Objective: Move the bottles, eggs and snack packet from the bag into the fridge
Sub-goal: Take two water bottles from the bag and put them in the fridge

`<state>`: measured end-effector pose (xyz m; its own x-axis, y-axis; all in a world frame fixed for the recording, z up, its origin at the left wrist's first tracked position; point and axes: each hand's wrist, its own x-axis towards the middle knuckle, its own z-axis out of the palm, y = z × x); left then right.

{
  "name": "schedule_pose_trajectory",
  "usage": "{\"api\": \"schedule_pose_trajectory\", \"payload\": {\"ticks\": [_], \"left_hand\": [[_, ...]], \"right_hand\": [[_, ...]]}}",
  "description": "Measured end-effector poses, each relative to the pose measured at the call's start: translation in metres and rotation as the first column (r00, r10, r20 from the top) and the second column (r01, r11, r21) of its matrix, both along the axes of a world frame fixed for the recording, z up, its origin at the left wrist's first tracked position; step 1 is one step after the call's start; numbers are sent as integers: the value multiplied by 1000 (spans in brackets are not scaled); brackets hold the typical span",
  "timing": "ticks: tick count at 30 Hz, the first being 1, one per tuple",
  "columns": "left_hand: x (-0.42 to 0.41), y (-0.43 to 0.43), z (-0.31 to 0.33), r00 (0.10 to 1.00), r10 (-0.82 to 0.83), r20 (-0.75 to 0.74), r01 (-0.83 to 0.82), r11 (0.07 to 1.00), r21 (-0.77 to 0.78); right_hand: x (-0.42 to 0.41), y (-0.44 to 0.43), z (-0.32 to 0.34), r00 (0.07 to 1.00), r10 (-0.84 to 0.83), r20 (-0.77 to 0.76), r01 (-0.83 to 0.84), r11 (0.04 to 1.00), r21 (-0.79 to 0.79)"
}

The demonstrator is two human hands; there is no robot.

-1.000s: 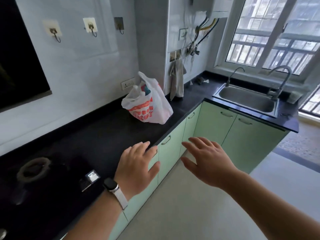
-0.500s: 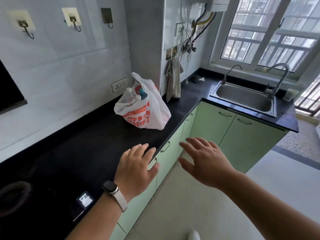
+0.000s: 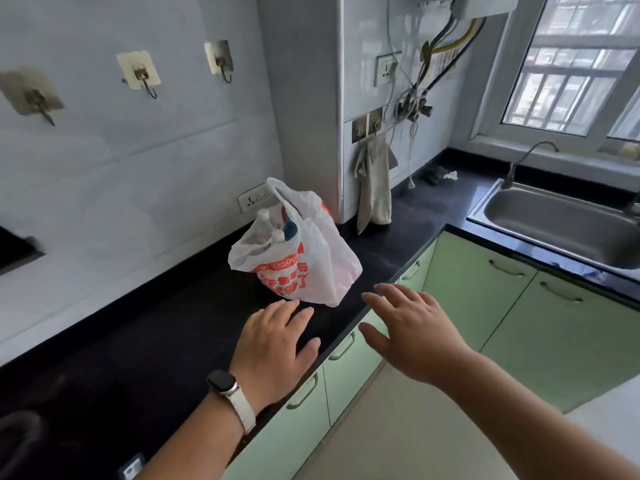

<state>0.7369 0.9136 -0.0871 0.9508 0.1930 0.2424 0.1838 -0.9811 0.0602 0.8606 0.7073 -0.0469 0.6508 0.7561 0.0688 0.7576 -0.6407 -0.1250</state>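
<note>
A white plastic bag (image 3: 311, 258) with red print stands on the black counter (image 3: 156, 341) against the wall. Two white bottle caps (image 3: 277, 235) and something blue and red show in its open top; the rest of its contents are hidden. My left hand (image 3: 273, 344), with a watch on the wrist, hovers flat over the counter just short of the bag, fingers straight. Beside it, my right hand (image 3: 412, 330) reaches forward past the counter's front edge, fingers spread, holding nothing. No fridge is in view.
Green cabinet doors (image 3: 478, 292) run under the counter. A steel sink (image 3: 561, 226) with a tap sits at the right under the window. A grey cloth (image 3: 374, 185) hangs from a hook on the pillar. Wall hooks and a socket line the tiled wall.
The view has moved closer to the bag, which now looks larger and nearer. Both hands have come forward toward it and stay empty.
</note>
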Motion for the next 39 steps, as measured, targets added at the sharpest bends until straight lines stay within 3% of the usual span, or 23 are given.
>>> {"api": "schedule_pose_trajectory", "payload": {"ticks": [9,21,31,35,39], "left_hand": [[114,-23,7,995,100,-6,-100,995,5],[133,18,9,967,253,5,-253,967,1],[157,105,-35,928,371,30,-363,919,-151],[161,138,-55,902,430,41,-406,876,-259],[164,160,-68,922,379,83,-336,887,-317]], "right_hand": [[133,-27,3,995,93,-17,-94,995,-20],[185,42,-13,953,293,-79,-291,956,30],[210,134,-14,899,430,-79,-434,900,-37],[216,185,-15,858,513,4,-513,858,-35],[217,230,-26,820,567,75,-563,824,-64]]}}
